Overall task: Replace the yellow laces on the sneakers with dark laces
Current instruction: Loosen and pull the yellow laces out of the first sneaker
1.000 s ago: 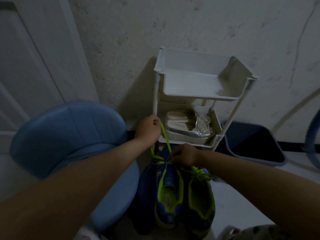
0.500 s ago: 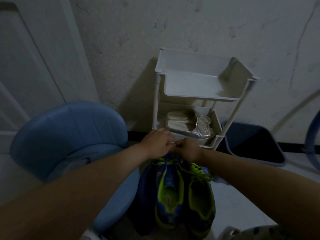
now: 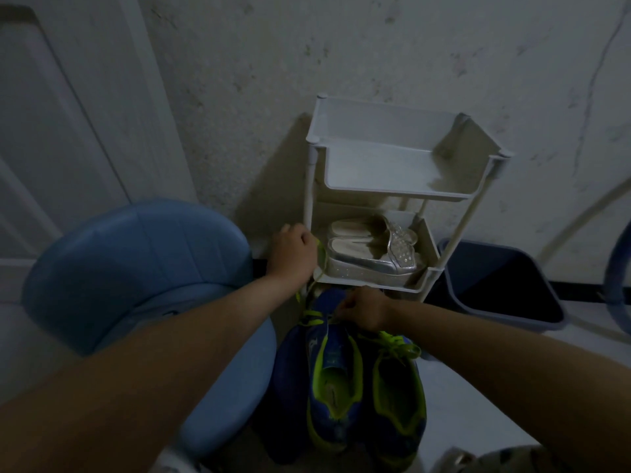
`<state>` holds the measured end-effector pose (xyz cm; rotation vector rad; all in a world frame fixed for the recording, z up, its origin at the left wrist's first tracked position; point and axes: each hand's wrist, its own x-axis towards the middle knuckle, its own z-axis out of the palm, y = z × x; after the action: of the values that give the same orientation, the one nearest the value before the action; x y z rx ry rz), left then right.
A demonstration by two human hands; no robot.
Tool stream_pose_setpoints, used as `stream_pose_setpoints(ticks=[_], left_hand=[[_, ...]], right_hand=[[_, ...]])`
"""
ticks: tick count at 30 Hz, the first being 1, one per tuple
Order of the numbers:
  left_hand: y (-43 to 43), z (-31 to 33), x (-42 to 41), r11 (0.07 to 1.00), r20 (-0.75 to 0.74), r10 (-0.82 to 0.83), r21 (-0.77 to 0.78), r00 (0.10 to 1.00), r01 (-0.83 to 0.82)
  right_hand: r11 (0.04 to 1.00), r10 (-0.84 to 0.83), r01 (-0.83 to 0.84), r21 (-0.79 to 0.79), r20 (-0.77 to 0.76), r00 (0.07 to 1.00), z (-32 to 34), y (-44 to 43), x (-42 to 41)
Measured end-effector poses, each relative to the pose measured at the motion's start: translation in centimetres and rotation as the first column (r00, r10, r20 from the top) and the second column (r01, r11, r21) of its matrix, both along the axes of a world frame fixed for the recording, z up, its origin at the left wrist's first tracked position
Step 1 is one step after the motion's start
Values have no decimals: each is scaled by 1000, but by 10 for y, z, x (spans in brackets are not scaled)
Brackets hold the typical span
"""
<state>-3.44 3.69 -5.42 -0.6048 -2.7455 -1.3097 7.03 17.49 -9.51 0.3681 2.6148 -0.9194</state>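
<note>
Far to the left of the white rack (image 3: 392, 172) we see a big blue chair (image 3: 136, 268). Just left of the rack's lower shelf is the left hand (image 3: 293, 254). Its fingers are curled tight round a yellow lace (image 3: 322, 259), and the lace runs from the hands's grip down to the left sneaker (image 3: 331, 380). This sneaker is blue with a yellow-green edge. It sits below and in front of the rack, with its toe pointing at the rack. The right hand (image 3: 362, 312) rests on the front part of that sneaker, just under the rack's lower shelf. Its fingers are curled under, but we cannot tell what they pinch. The right sneaker (image 3: 399, 397) sits beside the left one, touching it, and its second yellow lace (image 3: 397, 346) lies in a bunch on top. On the rack's lower shelf lie two silver shoes (image 3: 372, 254), side by side. To the right of the rack a dark bin (image 3: 495, 285) stands on the floor.
</note>
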Motion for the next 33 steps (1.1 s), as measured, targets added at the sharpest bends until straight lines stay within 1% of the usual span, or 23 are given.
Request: stream_pose_setpoints(ticks=[1, 2, 3, 5, 6, 7, 8, 9, 10, 11, 13, 14, 15, 16, 17, 18, 20, 21, 22, 24, 26, 29, 33], left_hand=[[-1, 4, -2, 998, 52, 31, 46, 998, -34], [-3, 6, -4, 998, 101, 30, 49, 994, -35], [-6, 6, -5, 1000, 141, -5, 13, 990, 3], [-12, 0, -5, 984, 223, -126, -95, 967, 150], [-15, -4, -4, 958, 257, -186, -166, 948, 233], [-18, -9, -5, 911, 279, -242, -265, 929, 316], [-20, -13, -4, 827, 292, -293, -400, 910, 395], [-23, -16, -3, 710, 317, -329, -538, 890, 454], [-24, -18, -2, 587, 347, -349, -643, 870, 492], [-26, -20, 0, 476, 385, -346, -714, 856, 514], [-30, -26, -1, 273, 445, -297, -808, 845, 522], [-32, -31, -3, 192, 453, -279, -837, 846, 512], [-35, -35, -6, 130, 455, -270, -856, 849, 500], [-36, -37, -7, 111, 449, -280, -863, 848, 494], [-36, -36, -7, 132, 440, -300, -860, 847, 493], [-36, -35, -6, 197, 418, -329, -846, 847, 495], [-31, -35, -1, 377, 375, -387, -770, 843, 515], [-28, -34, 3, 446, 393, -404, -704, 826, 553], [-26, -34, 7, 495, 424, -423, -632, 801, 596], [-23, -38, 15, 534, 481, -454, -527, 750, 661], [-22, -43, 18, 559, 510, -463, -466, 725, 685], [-21, -46, 19, 605, 528, -454, -409, 718, 683], [-21, -37, 23, 661, 591, -385, -360, 709, 659]], right_hand=[[1000, -5, 5, -6, 0, 1000, 0, -1, 0], [1000, -6, 6, -4, 2, 1000, 0, -1, 0], [1000, -5, 5, 9, 7, 1000, -1, -1, 0], [998, 28, -29, 53, 7, 1000, 0, -1, 0], [995, 51, -51, 82, 2, 999, 0, -1, 1], [992, 71, -70, 109, -4, 997, 0, 0, 1], [988, 86, -84, 128, -9, 996, 0, 0, 1], [986, 91, -88, 139, -17, 996, 0, 0, 1], [985, 92, -87, 147, -26, 995, -1, 0, 2], [982, 99, -92, 162, -35, 994, -1, 0, 2], [966, 151, -138, 219, -42, 988, -1, -2, 0], [956, 176, -164, 242, -32, 984, -1, -4, -1], [949, 197, -185, 257, -19, 980, -1, -6, -1], [940, 212, -202, 275, -5, 977, 0, -8, -2], [930, 224, -214, 299, 1, 975, -1, -10, -3], [919, 235, -223, 326, 3, 972, 0, -12, -4], [891, 256, -240, 386, 10, 967, 1, -16, -6], [873, 268, -251, 417, 19, 963, 1, -19, -7], [857, 277, -262, 443, 30, 960, 2, -21, -8], [850, 274, -267, 454, 51, 960, 3, -24, -9], [841, 268, -274, 466, 81, 960, 4, -28, -11], [816, 268, -290, 499, 117, 956, 8, -31, -11], [858, 266, -283, 429, 101, 959, 9, -26, -9]])
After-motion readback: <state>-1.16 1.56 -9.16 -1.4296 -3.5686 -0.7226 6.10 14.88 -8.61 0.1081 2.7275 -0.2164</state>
